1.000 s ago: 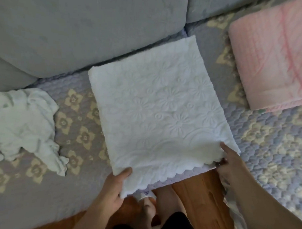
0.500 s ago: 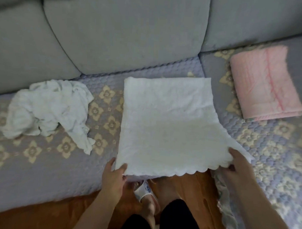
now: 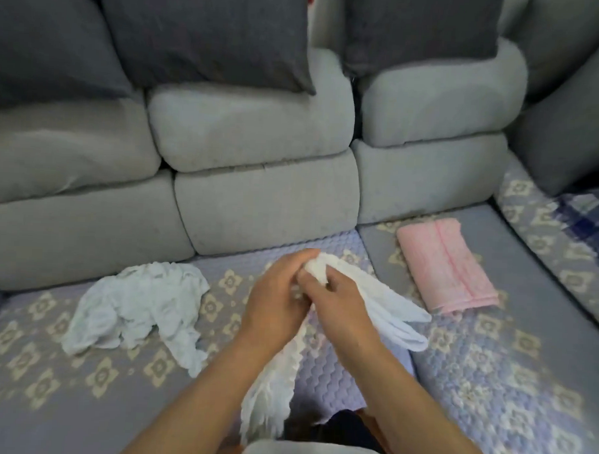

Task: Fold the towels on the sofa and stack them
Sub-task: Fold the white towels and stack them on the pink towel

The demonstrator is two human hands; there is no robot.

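Both hands raised together over the middle of the sofa seat, near its front edge. Left hand (image 3: 276, 302) and right hand (image 3: 336, 303) touch each other, fingers of both curled round one bunched end of the white embossed towel (image 3: 383, 302). Towel is lifted off the seat. One folded part runs out to the right from the hands and ends just beside the pink towel; a scalloped-edge part hangs down between the forearms toward the front edge of the seat.

Pink towel (image 3: 448, 266): folded, flat, lying on the right part of the seat, near the back cushions.

Crumpled white towel (image 3: 137, 301): unfolded heap on the left part of the seat, apart from the hands.

Sofa (image 3: 258, 205): grey back cushions, two dark throw pillows (image 3: 210, 30) leaning on top. Seat covered by a quilted lilac cover (image 3: 32, 360) with pale flower motifs.
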